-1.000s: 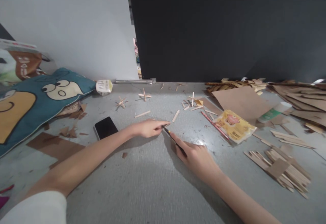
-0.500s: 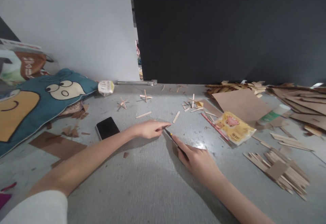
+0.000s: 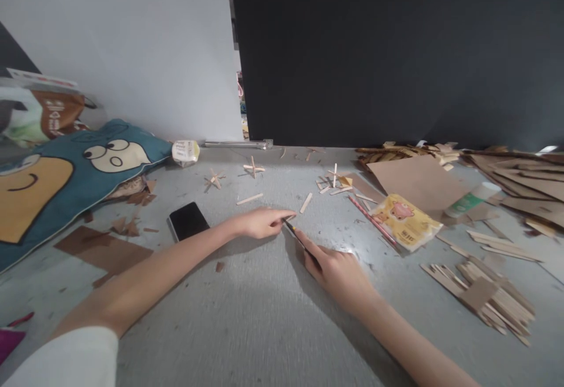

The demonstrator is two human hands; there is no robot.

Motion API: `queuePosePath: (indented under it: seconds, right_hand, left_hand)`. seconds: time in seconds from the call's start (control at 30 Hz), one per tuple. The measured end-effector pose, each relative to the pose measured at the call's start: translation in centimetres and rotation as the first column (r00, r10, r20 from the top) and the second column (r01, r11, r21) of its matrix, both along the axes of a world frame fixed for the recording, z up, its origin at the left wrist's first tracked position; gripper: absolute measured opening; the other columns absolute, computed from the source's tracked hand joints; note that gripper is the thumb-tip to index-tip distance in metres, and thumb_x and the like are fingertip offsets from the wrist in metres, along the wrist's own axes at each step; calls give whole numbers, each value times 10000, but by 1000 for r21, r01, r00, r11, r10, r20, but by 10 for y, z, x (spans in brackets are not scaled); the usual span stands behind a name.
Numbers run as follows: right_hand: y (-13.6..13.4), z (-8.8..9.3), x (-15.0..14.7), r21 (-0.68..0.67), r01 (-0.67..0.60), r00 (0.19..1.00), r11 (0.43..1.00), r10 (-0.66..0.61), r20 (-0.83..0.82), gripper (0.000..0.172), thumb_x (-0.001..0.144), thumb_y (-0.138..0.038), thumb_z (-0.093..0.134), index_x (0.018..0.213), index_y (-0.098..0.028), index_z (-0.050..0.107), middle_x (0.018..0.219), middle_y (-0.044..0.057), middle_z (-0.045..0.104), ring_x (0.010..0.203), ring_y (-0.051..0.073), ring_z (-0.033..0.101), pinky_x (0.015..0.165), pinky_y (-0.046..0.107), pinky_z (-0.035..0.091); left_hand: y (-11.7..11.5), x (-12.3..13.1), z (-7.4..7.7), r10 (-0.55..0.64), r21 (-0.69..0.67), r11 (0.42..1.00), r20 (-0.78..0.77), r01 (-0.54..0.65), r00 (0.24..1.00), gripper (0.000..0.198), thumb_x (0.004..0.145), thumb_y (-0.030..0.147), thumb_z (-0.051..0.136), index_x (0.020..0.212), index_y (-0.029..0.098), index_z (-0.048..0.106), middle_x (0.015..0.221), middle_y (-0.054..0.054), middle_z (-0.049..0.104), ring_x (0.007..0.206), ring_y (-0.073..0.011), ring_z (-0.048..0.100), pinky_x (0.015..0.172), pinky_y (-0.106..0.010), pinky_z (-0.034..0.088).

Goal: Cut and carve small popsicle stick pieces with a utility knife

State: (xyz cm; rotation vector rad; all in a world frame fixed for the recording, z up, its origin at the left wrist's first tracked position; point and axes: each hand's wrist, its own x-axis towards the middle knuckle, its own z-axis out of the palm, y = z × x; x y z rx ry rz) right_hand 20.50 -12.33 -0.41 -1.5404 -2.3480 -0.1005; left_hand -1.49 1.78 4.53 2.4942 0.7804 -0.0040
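My right hand (image 3: 341, 269) grips the dark handle of a utility knife (image 3: 301, 238) with a small yellow mark on it. Its blade points up and left to the fingertips of my left hand (image 3: 262, 222). That left hand rests low on the table, thumb and forefinger closed together at the blade's tip; whatever they pinch is too small to make out. Just beyond the fingers lie two short wooden stick pieces, one to the right (image 3: 305, 202) and one to the left (image 3: 249, 199). Farther back stand small crossed-stick pieces (image 3: 253, 168), and another stick assembly (image 3: 334, 175) sits to the right.
A phone (image 3: 188, 221) lies beside my left forearm. On the left are a blue cartoon cushion (image 3: 154, 149) and cardboard scraps (image 3: 101, 249). To the right are a yellow packet (image 3: 405, 222), a glue stick (image 3: 471, 200), a bundle of sticks (image 3: 493, 299) and cardboard sheets (image 3: 418, 175).
The view has shifted very slightly. Both hands and the knife hold almost the same position, with the blade still at my left fingertips.
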Motion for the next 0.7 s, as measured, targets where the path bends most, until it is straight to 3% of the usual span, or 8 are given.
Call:
queuePosePath:
  seconds: [0.37, 0.7]
  right_hand:
    - [0, -1, -1, 3, 13, 1000, 1000, -13, 8, 508, 1032, -191, 483, 1536, -219, 545, 740, 23, 774, 536, 149, 694, 490, 254, 249]
    - [-1, -1, 1, -19, 14, 1000, 1000, -14, 7, 524, 1030, -185, 491, 1552, -226, 521, 770, 22, 780, 575, 163, 719, 498, 254, 288]
  left_hand:
    - [0, -1, -2, 33, -45, 998, 13, -32, 999, 691, 882, 116, 478, 1572, 143, 482, 692, 8, 631, 593, -159, 522, 612, -246, 378]
    - [1, -2, -6, 24, -26, 999, 47, -23, 999, 688, 869, 120, 507, 1556, 164, 507, 667, 24, 611, 562, -144, 496, 591, -239, 362]
